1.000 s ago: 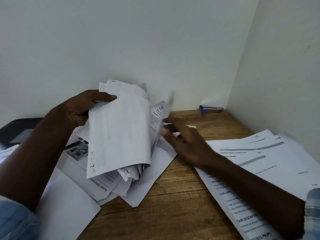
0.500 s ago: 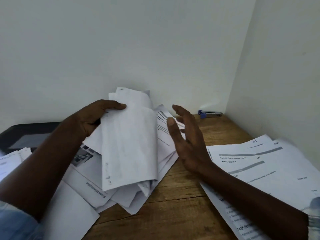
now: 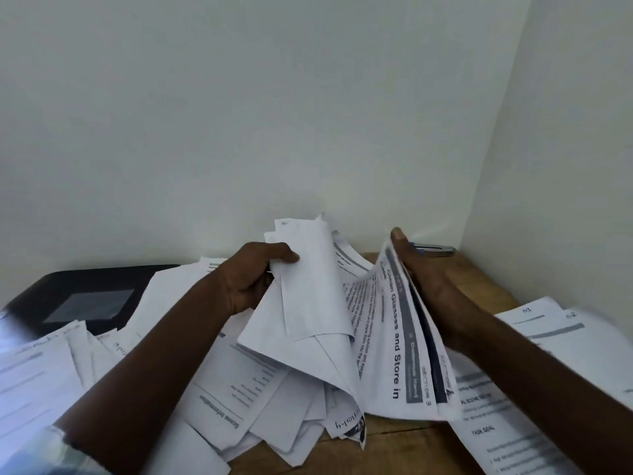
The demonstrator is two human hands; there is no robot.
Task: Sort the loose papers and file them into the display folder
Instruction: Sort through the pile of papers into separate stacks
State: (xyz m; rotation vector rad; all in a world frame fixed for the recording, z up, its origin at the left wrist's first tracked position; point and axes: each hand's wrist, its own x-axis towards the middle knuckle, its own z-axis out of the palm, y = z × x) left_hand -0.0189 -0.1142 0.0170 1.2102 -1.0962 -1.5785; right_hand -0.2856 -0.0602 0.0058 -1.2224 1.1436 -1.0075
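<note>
Finds a wooden desk [image 3: 394,454] set into a wall corner, most of its top under loose papers [image 3: 239,382] lying overlapped and askew at centre and left. Judges these unsorted.

Notes a flatter pile [image 3: 548,337] at right, sheets face up and roughly squared, apart from the clutter. Reads it as a sorted lot, set aside to prevent mixing.

Notes a black item [image 3: 85,296] with a grey window at far left, closed, its near edge under papers. Possibly the folder; cannot confirm. Sees no sheet filed in it.

Finds a sheaf [image 3: 308,303] raised over the desk's centre, lower corners resting among the papers, held near upright to let the leaves fan apart for reading.

Finds a printed sheet [image 3: 394,337], headed "Clean Glasses and Store in", peeled rightward off the sheaf, face toward the camera, presumably for a check of its heading before assignment to a pile.

Records the left hand [image 3: 250,279] clenched on the sheaf's left edge, thumb in front, serving as anchor.

Records the right hand [image 3: 428,286] flat behind the printed sheet, fingers straight against its back, nothing visibly pinched; thumb hidden.

Notes a stapler [image 3: 435,250] in the far corner, partly behind the right hand, untouched.

Judges the step as sorting; filing not yet begun. Flags the crumpled lower leaves of the sheaf as likely to slip.
</note>
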